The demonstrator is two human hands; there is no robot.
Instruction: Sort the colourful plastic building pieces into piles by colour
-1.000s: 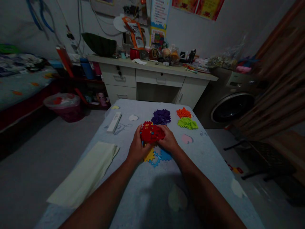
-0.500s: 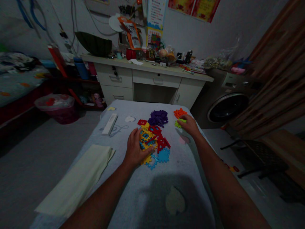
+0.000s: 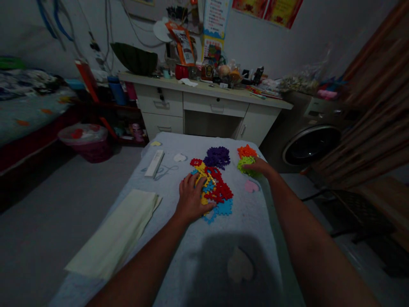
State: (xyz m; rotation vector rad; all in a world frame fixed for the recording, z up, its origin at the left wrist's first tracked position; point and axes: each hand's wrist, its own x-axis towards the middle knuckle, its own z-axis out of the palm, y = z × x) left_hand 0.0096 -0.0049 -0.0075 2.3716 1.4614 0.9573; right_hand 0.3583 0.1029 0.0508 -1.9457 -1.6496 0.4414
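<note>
My left hand (image 3: 193, 198) lies with its fingers spread over the left side of a mixed heap of plastic interlocking building pieces. Yellow pieces (image 3: 202, 171) and blue ones (image 3: 225, 207) show around it, with red pieces (image 3: 220, 187) along the heap's right side. At the right, my right hand (image 3: 259, 166) is closed around green building pieces (image 3: 244, 160), its thumb on top and some fingers hidden. Behind them sit orange pieces (image 3: 246, 151). A purple pile (image 3: 217, 157) stands beyond the mixed heap.
The pieces rest on a cloth-covered table (image 3: 204, 256) with heart patterns. A long white box (image 3: 154, 163) and a folded pale cloth (image 3: 115, 234) lie at the left. Beyond are a cluttered desk (image 3: 214, 102) and a washing machine (image 3: 309, 132).
More green pieces show under my right hand. The red pieces in the mixed heap lie differently, with more of them in sight. The view has shifted slightly left.
</note>
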